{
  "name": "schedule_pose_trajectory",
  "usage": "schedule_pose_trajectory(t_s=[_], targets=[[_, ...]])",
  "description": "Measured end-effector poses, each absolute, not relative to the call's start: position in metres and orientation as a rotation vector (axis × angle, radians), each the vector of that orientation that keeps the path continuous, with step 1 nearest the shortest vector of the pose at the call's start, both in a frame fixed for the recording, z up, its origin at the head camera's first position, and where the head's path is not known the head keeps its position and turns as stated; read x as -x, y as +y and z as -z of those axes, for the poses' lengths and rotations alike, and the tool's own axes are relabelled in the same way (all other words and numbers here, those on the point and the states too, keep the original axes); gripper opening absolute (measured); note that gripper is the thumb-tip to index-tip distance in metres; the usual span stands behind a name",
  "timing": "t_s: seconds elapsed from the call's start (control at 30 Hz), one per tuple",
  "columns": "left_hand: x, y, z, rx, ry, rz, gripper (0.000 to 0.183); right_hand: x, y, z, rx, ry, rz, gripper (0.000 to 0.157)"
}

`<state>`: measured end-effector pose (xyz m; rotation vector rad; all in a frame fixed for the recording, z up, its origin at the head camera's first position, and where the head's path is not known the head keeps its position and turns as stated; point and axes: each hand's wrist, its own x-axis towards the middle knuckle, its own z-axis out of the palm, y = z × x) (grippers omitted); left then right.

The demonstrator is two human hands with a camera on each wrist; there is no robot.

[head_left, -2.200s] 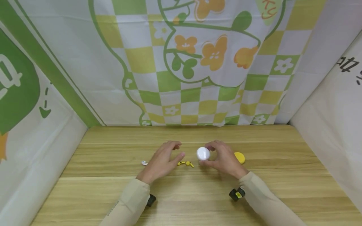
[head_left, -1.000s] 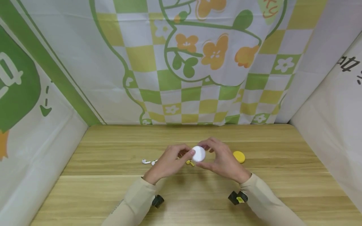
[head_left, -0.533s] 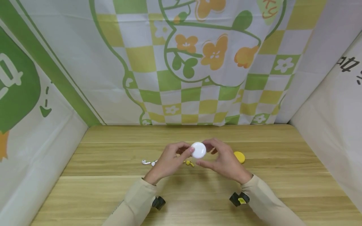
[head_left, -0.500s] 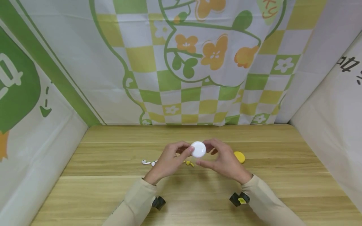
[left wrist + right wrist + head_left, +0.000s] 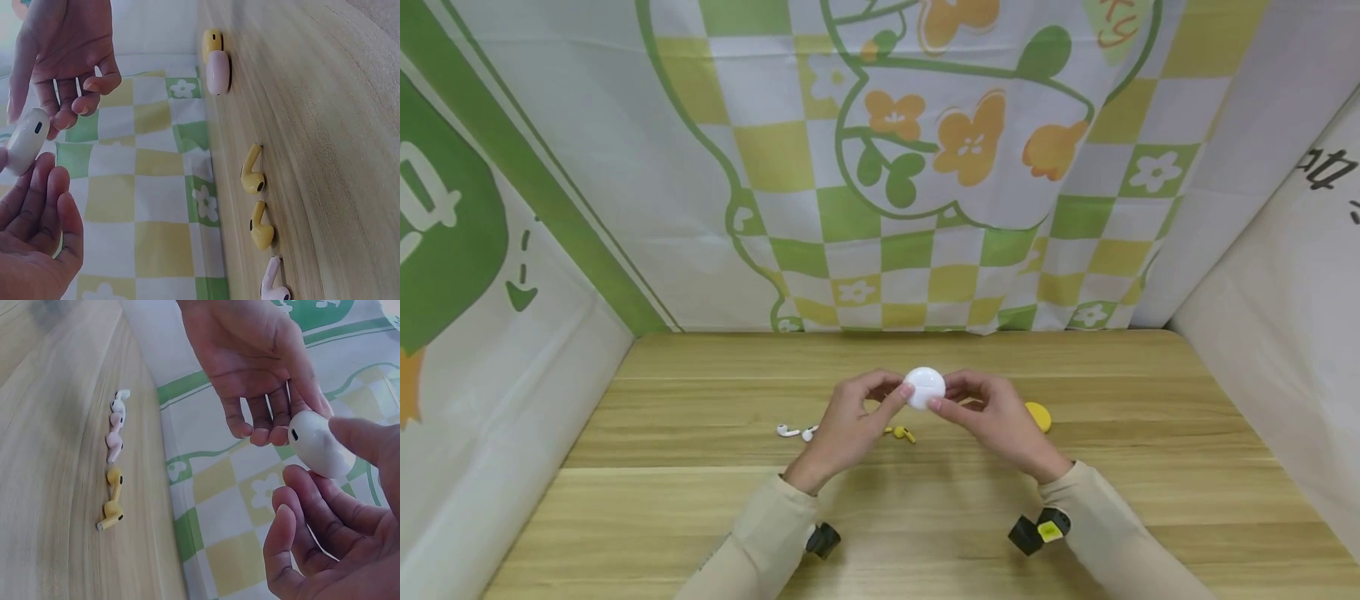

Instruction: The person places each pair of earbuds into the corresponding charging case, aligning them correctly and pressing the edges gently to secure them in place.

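Observation:
A glossy white rounded earbud case [image 5: 925, 388] is held up over the table between both hands. My left hand [image 5: 850, 417] pinches its left edge, thumb on the front face and fingers behind. From the other side my right hand [image 5: 1000, 421] pinches the lower right edge with thumb and fingers. In the right wrist view, a small dark slot shows on the end of the case [image 5: 322, 447], and the right thumb [image 5: 350, 434] lies against the shell. Yellow earbuds [image 5: 905, 434] lie on the wood just below the hands, partly covered by the left one.
White earbuds [image 5: 787, 431] lie left of the left hand. Pink earbuds [image 5: 115, 440] sit between the white and yellow ones, hidden in the head view. Right of the right hand are a yellow case [image 5: 1039, 416] and a pink case [image 5: 218, 72]. A patterned curtain [image 5: 925, 275] hangs behind the table.
The left hand has come in from the left and gripped the white case. The right hand let it go, then its thumb closed back onto it. The case has risen slightly.

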<state>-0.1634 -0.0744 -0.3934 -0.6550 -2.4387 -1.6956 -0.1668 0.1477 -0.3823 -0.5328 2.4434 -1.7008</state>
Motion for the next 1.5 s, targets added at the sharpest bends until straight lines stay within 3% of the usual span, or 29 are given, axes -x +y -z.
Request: schedule_pose_trajectory(t_s=[0.97, 1.5], targets=[[0.168, -0.074, 0.377, 0.807, -2.463, 1.553, 0.020, 0.165, 0.148, 0.379, 0.658, 2.395, 1.763, 0.017], [0.170, -0.076, 0.372, 0.741, -2.572, 1.644, 0.038, 0.163, 0.148, 0.381, 0.777, 2.460, 1.750, 0.014]])
